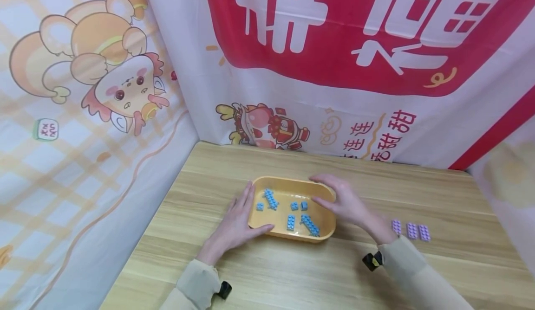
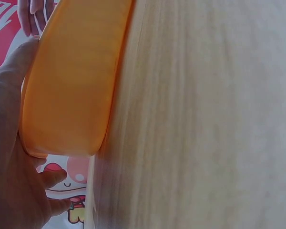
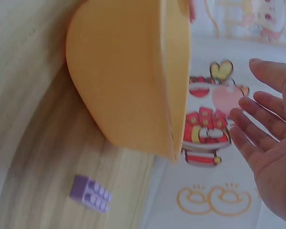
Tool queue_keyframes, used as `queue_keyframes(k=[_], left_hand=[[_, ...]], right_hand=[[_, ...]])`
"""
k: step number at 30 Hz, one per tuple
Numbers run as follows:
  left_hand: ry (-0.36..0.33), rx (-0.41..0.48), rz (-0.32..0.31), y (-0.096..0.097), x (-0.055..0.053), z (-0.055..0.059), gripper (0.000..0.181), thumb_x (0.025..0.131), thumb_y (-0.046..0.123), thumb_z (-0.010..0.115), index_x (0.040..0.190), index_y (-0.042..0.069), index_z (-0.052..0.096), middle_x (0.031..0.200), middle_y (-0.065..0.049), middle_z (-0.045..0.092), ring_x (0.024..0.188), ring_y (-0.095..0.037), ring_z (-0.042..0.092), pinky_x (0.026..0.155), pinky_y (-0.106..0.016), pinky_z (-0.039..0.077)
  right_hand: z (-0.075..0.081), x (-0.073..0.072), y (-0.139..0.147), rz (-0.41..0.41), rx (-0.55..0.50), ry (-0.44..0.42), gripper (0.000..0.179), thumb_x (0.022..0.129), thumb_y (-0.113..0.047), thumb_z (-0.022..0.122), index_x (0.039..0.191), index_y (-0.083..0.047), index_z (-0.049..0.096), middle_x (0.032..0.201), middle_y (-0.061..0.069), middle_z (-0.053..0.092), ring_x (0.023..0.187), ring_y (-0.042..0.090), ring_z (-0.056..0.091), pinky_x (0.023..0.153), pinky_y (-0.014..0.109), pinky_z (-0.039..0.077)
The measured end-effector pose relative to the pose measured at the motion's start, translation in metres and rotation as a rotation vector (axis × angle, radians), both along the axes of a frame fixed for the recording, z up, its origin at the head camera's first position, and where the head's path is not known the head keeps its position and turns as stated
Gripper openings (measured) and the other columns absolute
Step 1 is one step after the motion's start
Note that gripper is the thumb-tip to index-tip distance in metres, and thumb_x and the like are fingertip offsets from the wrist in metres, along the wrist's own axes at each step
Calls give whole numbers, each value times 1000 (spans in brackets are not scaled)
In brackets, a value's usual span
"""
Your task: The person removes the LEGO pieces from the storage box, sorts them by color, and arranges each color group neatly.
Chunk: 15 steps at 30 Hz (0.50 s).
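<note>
A yellow plastic basin [image 1: 292, 239] sits on the wooden table with several blue toy bricks inside. Two longer blue brick pieces [image 1: 270, 199] lie slanted, with small bits jutting from their sides. A rectangular blue brick [image 1: 290, 222] and small square ones [image 1: 294, 205] lie among them. My left hand [image 1: 236, 219] rests against the basin's left end, its fingers straight along the wall and its thumb over the near rim. Over the basin's right end hovers my right hand [image 1: 340, 201]; the right wrist view shows its spread fingers [image 3: 260, 124] apart from the wall.
Three purple bricks [image 1: 412, 230] lie in a row on the table [image 1: 459, 263], right of the basin and beside my right forearm. One purple brick [image 3: 90, 193] also shows in the right wrist view. Printed cloth [image 1: 267, 82] hangs behind the table and along its left side.
</note>
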<state>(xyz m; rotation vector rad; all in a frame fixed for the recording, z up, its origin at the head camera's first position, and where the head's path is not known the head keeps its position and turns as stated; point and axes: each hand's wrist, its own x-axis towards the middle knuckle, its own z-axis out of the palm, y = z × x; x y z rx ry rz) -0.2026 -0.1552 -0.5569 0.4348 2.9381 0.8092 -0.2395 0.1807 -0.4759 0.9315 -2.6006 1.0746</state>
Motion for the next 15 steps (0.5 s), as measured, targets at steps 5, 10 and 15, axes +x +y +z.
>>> queue_keyframes(k=[5,10,15], left_hand=[[8,5,-3,0,0,0,133,89,86,68,178,22,-6,186,9,-15,173,-33,18,142,-61,12],[2,6,-3,0,-1,0,134,88,88,66,178,22,-7,185,10,-17,173,-33,18,142,-61,12],[-5,22,2,0,-1,0,134,87,88,67,178,23,-6,186,10,-15,173,-33,17,142,-62,12]], right_hand=[[-3,2,-12,34,10,5,50,92,-5,87,138,2,70,140,20,75,130,41,72,114,61,59],[-4,1,-18,51,7,-9,50,92,-5,87,138,0,70,139,19,76,129,39,73,113,60,60],[-7,-2,-25,69,13,-30,51,91,-3,87,138,1,70,139,21,75,129,40,72,113,60,60]])
